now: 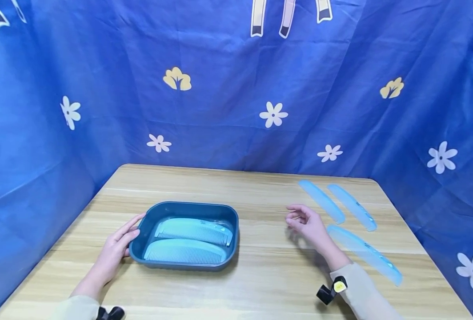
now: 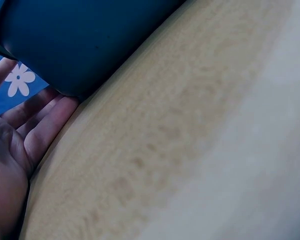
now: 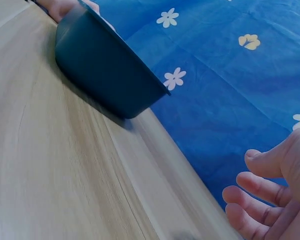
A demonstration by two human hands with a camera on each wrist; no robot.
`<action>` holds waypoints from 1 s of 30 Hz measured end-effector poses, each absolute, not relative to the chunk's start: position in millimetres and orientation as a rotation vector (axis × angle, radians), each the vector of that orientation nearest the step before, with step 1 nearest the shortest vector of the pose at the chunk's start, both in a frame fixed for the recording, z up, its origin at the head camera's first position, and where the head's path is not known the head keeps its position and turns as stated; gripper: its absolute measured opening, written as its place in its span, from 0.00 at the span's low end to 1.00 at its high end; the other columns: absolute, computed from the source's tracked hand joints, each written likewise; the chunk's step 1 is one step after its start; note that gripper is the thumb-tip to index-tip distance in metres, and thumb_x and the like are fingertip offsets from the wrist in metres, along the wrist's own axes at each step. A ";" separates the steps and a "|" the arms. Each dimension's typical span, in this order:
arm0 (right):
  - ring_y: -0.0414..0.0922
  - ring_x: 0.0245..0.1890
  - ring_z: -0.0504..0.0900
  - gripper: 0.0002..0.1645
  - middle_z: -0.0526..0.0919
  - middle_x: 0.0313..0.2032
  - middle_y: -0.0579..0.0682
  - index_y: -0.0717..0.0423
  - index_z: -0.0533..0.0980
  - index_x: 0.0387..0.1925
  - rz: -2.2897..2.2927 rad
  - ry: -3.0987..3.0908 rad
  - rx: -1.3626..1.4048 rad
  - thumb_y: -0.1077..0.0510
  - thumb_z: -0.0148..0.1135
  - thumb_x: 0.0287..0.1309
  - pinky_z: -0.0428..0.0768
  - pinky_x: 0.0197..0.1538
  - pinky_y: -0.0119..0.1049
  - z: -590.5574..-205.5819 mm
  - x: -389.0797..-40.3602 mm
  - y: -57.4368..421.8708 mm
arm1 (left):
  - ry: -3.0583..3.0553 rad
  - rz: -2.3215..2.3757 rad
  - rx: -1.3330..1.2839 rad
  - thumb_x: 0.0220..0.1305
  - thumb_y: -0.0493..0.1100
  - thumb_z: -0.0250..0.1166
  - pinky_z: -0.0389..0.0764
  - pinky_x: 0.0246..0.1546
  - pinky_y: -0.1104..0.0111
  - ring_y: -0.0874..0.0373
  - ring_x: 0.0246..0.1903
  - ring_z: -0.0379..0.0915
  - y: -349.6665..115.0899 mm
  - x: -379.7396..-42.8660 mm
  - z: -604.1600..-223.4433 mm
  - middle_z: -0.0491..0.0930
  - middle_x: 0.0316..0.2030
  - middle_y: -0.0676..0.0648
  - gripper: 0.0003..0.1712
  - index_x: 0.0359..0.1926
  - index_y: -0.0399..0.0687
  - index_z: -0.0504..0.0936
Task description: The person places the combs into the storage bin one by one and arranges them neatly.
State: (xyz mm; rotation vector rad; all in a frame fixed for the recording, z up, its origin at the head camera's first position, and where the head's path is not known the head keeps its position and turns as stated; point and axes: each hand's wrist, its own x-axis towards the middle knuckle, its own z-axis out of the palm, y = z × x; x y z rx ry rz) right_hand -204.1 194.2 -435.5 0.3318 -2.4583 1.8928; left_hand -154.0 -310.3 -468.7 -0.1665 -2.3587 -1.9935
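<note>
My left hand rests against the left side of a dark blue rectangular basin, fingers fairly straight. In the left wrist view, fingertips touch the basin's lower wall. Two light blue combs, a rear one and a front one, lie side by side in it, teeth toward me. Above the table, my right hand hangs loosely curled and holds nothing. Beside it lie three translucent blue combs: one at the back, one farther right and one nearer me.
The wooden table carries the basin on the left and the loose combs on the right. Blue patterned cloth hangs behind it and along both sides. A small black device is strapped to the right wrist.
</note>
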 end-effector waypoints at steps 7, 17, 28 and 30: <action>0.54 0.32 0.81 0.23 0.78 0.40 0.66 0.65 0.72 0.53 1.868 -2.458 0.326 0.65 0.63 0.55 0.81 0.35 0.44 -433.3 -197.6 207.0 | -2.393 -1.924 -0.161 0.71 0.47 0.49 0.81 0.30 0.67 0.68 0.40 0.74 -311.9 -154.4 -465.6 0.69 0.50 0.63 0.26 0.69 0.53 0.61; 0.52 0.32 0.82 0.26 0.79 0.40 0.64 0.67 0.70 0.55 1.803 -2.482 0.296 0.64 0.64 0.55 0.81 0.31 0.45 -439.5 -190.1 237.1 | -2.340 -1.990 -0.202 0.71 0.45 0.49 0.81 0.31 0.65 0.66 0.41 0.76 -312.8 -155.2 -470.8 0.72 0.50 0.64 0.26 0.69 0.49 0.61; 0.43 0.31 0.81 0.27 0.79 0.41 0.65 0.67 0.69 0.56 1.725 -2.512 0.248 0.62 0.65 0.55 0.80 0.31 0.39 -436.9 -177.6 268.2 | -2.385 -1.942 -0.160 0.72 0.46 0.49 0.81 0.31 0.65 0.64 0.38 0.76 -310.7 -154.6 -469.4 0.69 0.49 0.59 0.27 0.69 0.51 0.60; 0.42 0.31 0.81 0.27 0.79 0.41 0.65 0.68 0.69 0.55 1.695 -2.523 0.237 0.62 0.64 0.55 0.80 0.31 0.36 -437.5 -174.0 275.6 | -2.392 -1.937 -0.150 0.72 0.47 0.49 0.81 0.31 0.65 0.65 0.38 0.76 -310.5 -153.9 -468.9 0.69 0.49 0.58 0.27 0.69 0.52 0.60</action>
